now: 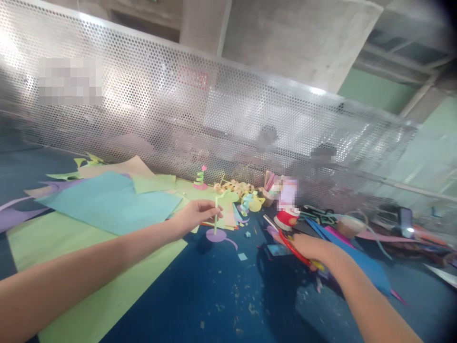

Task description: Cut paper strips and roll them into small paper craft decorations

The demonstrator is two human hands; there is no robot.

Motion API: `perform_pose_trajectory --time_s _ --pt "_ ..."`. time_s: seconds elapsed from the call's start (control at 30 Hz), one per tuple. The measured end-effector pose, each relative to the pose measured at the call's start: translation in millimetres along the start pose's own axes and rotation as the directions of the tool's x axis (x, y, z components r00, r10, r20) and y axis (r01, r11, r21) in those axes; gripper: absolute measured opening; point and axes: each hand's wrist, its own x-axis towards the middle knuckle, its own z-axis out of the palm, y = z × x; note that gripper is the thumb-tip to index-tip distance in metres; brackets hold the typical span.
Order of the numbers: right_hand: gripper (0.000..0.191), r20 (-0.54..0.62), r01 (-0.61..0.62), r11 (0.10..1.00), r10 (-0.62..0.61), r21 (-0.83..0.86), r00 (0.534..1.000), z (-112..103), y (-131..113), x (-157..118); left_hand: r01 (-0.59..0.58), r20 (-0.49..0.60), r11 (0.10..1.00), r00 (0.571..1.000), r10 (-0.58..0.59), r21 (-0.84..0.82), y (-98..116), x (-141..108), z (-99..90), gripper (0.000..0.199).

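My left hand (207, 212) pinches a thin pale green paper strip (216, 221) that stands upright over a purple paper disc (216, 235). A curled purple tail runs from the disc to the right. In my right hand (303, 245) are scissors with red handles (293, 248), their blades pointing up and left toward the middle. A red and white cup (287, 218) stands just beyond that hand. Small paper scraps, among them a light blue square (243, 257), lie on the dark blue table (185, 295) between my hands.
Large green (89, 281) and blue (117, 205) paper sheets spread over the left. Small paper models (200, 178) and curled strips (235, 186) stand behind. Blue paper (360, 262), cords and a phone (405, 222) lie right. A perforated metal screen (160, 95) runs along the back.
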Motion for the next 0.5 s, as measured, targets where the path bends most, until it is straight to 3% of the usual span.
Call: perform_pose_trajectory --time_s 0.1,0.23,0.33,0.43,0.5 --pt "0.045 0.056 0.064 0.993 -0.058 -0.1 0.997 4 -5 5 0.011 -0.019 0.999 1.0 -0.012 -0.042 0 1 1.6 0.026" --pt "0.039 0.048 0.154 0.969 -0.147 -0.193 0.988 7 -9 8 0.03 -0.055 0.998 0.998 -0.034 -0.055 -1 1 1.6 0.022" --pt "0.029 -0.049 0.222 0.95 -0.238 -0.221 0.97 7 -17 2 0.029 -0.067 0.999 0.997 -0.032 -0.042 -1 1 1.4 0.022" --pt "0.024 -0.192 0.335 0.92 -0.373 -0.203 0.908 7 -37 -13 0.005 -0.081 1.0 0.997 -0.005 0.005 0 -1 3.7 0.023" --pt "0.027 -0.216 0.493 0.864 -0.503 -0.106 0.837 13 -56 -28 -0.02 -0.076 0.998 0.997 0.024 0.058 1 -4 7.5 0.025"
